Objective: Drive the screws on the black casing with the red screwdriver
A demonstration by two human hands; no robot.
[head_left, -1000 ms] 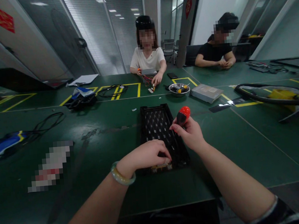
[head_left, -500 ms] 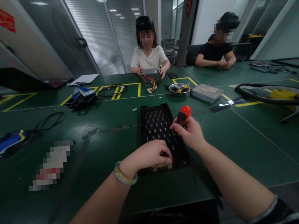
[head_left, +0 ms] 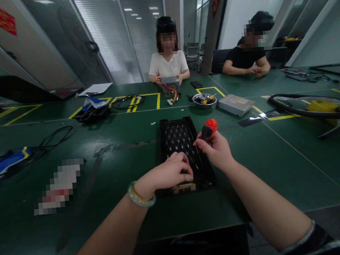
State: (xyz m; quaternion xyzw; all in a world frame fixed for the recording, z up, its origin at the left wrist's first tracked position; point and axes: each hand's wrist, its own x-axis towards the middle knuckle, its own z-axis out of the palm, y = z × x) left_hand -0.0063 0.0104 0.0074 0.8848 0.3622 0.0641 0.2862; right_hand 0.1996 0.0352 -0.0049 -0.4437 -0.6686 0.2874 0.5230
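1 screwdriver (head_left: pixel 208 130) in right hand (head_left: pixel 218 152), left hand (head_left: pixel 168 173) on 1 black tray (head_left: pixel 178 137)

The left hand (head_left: pixel 169 170), wearing a pale bracelet (head_left: pixel 140 196), is lying with bent fingers on the near part of a black perforated tray (head_left: pixel 178 136) on the green table (head_left: pixel 116 155); whether it is pinching something is not visible. The right hand (head_left: pixel 217 151) is gripping a screwdriver (head_left: pixel 208 129) by its red and black handle, above the tray's right side. Farther away a metal bowl (head_left: pixel 204 100) and a grey box (head_left: pixel 235 104) are lying, and a person in white (head_left: pixel 168 64) and a person in black (head_left: pixel 245 58) are sitting across.
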